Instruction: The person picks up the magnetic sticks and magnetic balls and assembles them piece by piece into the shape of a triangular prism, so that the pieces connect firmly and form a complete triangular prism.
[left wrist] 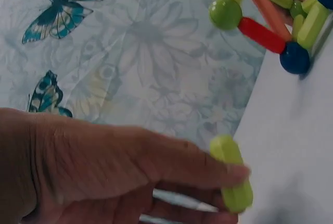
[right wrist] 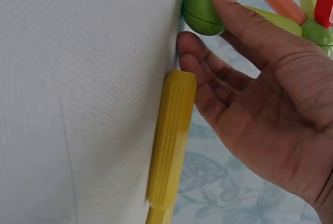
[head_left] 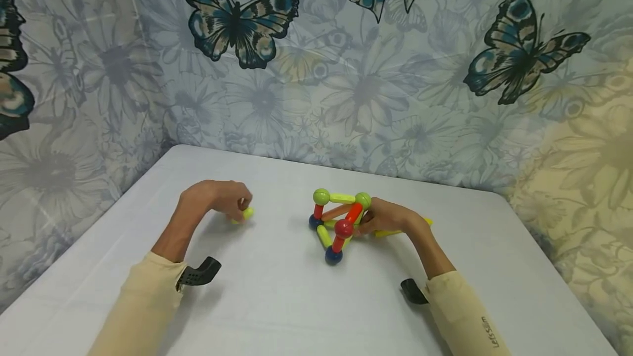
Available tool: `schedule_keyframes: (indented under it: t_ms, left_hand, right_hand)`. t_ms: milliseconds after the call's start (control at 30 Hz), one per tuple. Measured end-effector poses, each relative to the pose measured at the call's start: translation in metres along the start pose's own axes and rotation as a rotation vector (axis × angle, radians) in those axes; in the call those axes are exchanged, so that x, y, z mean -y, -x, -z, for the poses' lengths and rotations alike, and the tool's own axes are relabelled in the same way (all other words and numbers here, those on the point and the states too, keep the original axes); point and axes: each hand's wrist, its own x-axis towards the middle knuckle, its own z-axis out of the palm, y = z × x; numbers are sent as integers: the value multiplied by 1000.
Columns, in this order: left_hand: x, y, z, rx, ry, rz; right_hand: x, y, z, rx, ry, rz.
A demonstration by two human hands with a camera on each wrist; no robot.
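On the left of the table, my left hand pinches a short yellow-green rod between thumb and fingers. A frame of coloured balls and rods stands right of centre, joined from red, orange and yellow-green rods with green, red and dark blue balls. My right hand is at its right side. In the right wrist view, the thumb presses where a green ball meets a rod, with curled fingers around the ball's other side. Part of the frame is hidden behind that hand.
A longer yellow ribbed rod lies on the white table beside my right hand, partly covered by it in the head view. Behind the table hangs a butterfly-patterned cloth.
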Motion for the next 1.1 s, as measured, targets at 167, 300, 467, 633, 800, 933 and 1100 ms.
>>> schedule_keyframes:
  t_ms: [167,300,467,633,800,933,1100]
  left_hand:
    - [-41,4,6,-297,-26,-433]
    - [-73,-1,0,-675,-237,-660]
    - [-94,-18,-18,-969,-470,-724]
    - [-100,-29,-31,-1060,-662,-657]
    - [-104,-31,-35,-1074,-719,-623]
    - [-107,-34,-39,-1076,-765,-611]
    - [-109,-37,-43,-1088,-750,-606]
  right_hand:
    - [1,-1,0,-4,-1,22]
    - [2,-2,1,6,-25,61]
    - [2,-4,2,6,-33,30]
    - [2,-5,0,7,-24,10]
    - [4,-3,1,3,-12,25]
    - [3,-1,1,3,-8,29]
    - [1,-1,0,0,-3,33]
